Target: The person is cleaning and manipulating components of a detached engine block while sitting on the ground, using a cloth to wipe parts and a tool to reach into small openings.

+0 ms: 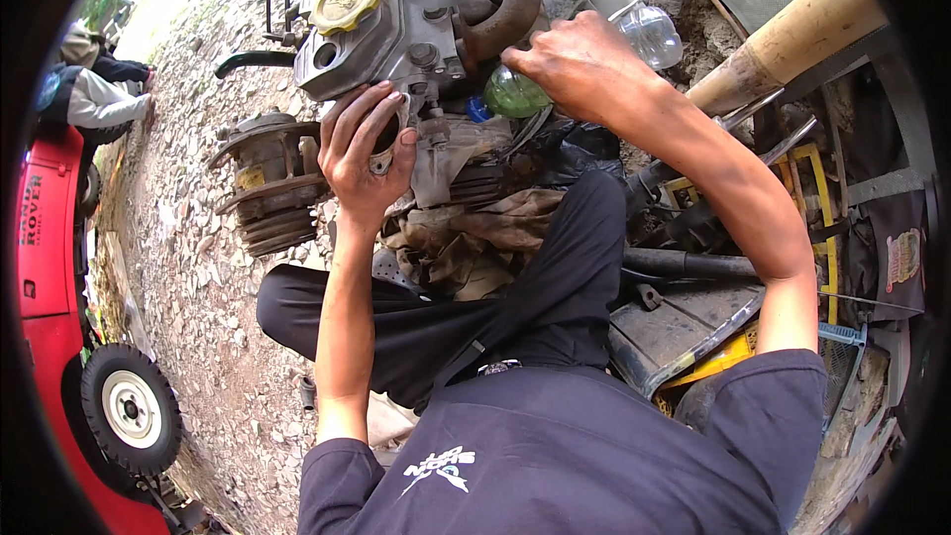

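My left hand (362, 154) curls its fingers over a metal part with a round opening (388, 146), at the lower front of a grey engine (381, 45). Whether that part is loose or attached cannot be made out. To the right, my right hand (584, 69) is closed, knuckles up, and its grip is hidden. A plastic bottle end with green liquid (515, 96) and a blue cap (478, 109) shows left of this hand. Clear bottle plastic (651, 37) shows beyond it, beside a thin pale rod (635, 3). A yellow round cap (345, 2) sits on the engine.
A rusty metal assembly (272, 173) stands on gravel (223, 337) left of my left hand. Brown cloth (466, 238) lies before my crossed legs. A bamboo pole (792, 35), metal bars and a yellow crate (728, 362) crowd the right. A red vehicle (50, 238) and another person (99, 89) are far left.
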Action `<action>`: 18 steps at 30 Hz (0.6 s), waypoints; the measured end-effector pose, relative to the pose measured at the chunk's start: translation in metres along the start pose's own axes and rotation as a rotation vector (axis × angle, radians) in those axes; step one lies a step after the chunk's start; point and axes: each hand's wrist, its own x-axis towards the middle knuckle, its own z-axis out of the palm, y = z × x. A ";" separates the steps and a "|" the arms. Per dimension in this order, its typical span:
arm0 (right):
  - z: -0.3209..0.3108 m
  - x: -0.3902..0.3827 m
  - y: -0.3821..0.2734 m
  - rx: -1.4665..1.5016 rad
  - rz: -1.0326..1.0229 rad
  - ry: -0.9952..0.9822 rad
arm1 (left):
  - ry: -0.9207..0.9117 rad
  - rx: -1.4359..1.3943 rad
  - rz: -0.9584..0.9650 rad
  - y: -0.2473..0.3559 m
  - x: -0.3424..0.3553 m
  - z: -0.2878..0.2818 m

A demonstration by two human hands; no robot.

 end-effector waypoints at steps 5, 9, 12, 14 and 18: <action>-0.001 -0.002 -0.003 -0.027 0.013 0.122 | 0.010 0.002 -0.008 0.000 -0.001 0.001; -0.009 -0.001 0.000 -0.050 0.036 -0.013 | 0.011 0.004 -0.014 0.001 -0.002 0.001; -0.016 0.000 -0.004 -0.064 0.058 -0.124 | 0.012 0.012 -0.017 0.001 -0.003 0.001; -0.016 -0.002 -0.003 -0.075 0.049 -0.086 | 0.011 0.008 -0.022 0.002 -0.003 0.001; -0.021 -0.006 -0.005 -0.106 0.047 -0.059 | 0.001 0.010 -0.033 0.002 -0.003 0.001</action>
